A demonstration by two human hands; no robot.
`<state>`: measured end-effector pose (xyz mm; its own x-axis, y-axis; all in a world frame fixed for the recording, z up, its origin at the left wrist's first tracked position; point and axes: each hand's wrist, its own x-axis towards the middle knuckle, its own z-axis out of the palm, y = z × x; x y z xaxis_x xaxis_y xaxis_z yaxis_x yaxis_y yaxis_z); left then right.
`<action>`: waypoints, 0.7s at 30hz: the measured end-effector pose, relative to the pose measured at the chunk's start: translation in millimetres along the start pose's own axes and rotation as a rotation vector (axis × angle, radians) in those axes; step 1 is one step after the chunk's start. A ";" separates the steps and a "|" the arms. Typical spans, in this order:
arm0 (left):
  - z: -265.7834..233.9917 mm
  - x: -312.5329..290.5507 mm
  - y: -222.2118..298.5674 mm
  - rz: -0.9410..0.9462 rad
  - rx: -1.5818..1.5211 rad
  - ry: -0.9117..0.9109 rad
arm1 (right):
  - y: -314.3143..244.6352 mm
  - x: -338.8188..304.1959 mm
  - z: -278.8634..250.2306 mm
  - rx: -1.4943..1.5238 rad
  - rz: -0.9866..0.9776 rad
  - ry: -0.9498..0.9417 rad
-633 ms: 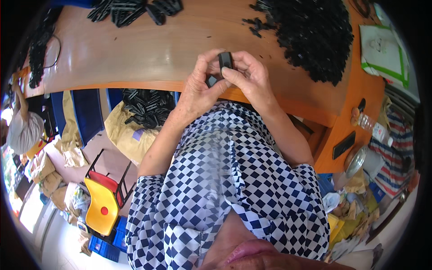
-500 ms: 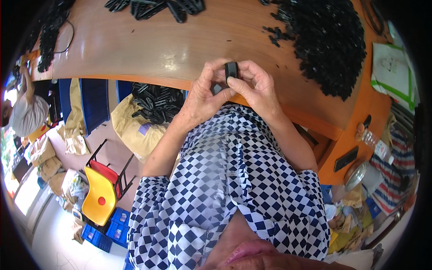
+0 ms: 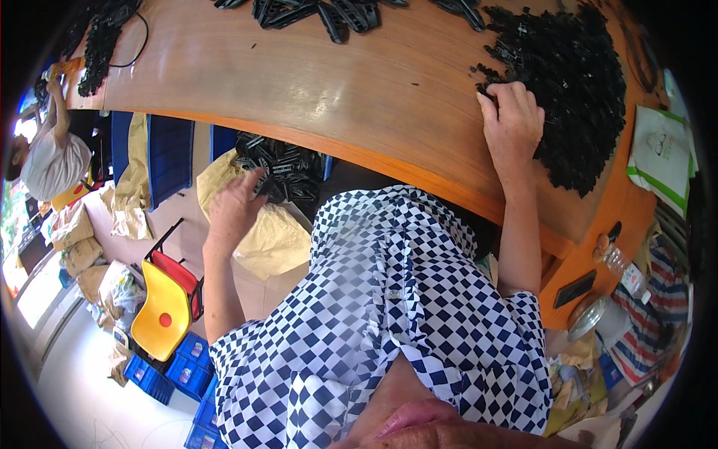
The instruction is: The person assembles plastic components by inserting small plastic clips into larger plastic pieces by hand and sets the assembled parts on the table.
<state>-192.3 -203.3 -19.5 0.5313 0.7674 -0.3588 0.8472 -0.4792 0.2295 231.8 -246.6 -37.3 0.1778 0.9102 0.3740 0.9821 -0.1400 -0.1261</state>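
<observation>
My left hand (image 3: 235,208) hangs over a brown paper sack (image 3: 275,243) left of my lap, beside the long black plastic pieces (image 3: 288,168) in its mouth. Its thumb and fingers are apart, and I see nothing between them. On the table at the right, my right hand (image 3: 514,123) rests at the near left edge of a heap of small black plastic parts (image 3: 576,97). The right fingers bend down at the heap with their tips hidden, so whether they grip a part does not show.
More long black pieces (image 3: 340,19) lie at the table's far edge. To the right are a green-edged white packet (image 3: 662,153), a dark phone (image 3: 574,289) and a clear bottle (image 3: 624,269). A yellow chair (image 3: 161,310) stands left; a co-worker (image 3: 56,165) sits far left.
My hands have parted from in front of me, where they held a small black piece together. The left went down to the sack, the right to the heap. The piece no longer shows in either hand.
</observation>
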 end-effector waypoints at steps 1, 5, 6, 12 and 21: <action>-9.0 12.1 3.8 -0.014 -0.110 0.110 | 1.3 -0.1 1.9 0.012 0.006 0.011; -41.9 79.0 36.0 0.076 -0.303 0.459 | 8.0 -4.7 9.4 0.204 0.038 0.065; -51.8 99.4 50.7 0.048 -0.329 0.430 | 2.7 -5.2 4.9 0.425 0.197 -0.003; -56.5 217.7 87.1 0.182 -0.146 0.481 | 1.1 -10.0 -16.3 1.871 0.733 -0.228; -26.6 245.5 41.0 0.150 -0.300 0.505 | -9.4 -28.6 -21.6 1.941 0.725 -0.342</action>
<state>-27.3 -23.2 -74.1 0.5150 0.8432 0.1546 0.6860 -0.5135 0.5155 218.9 -279.8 -27.0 0.1700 0.9425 -0.2877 -0.5944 -0.1348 -0.7928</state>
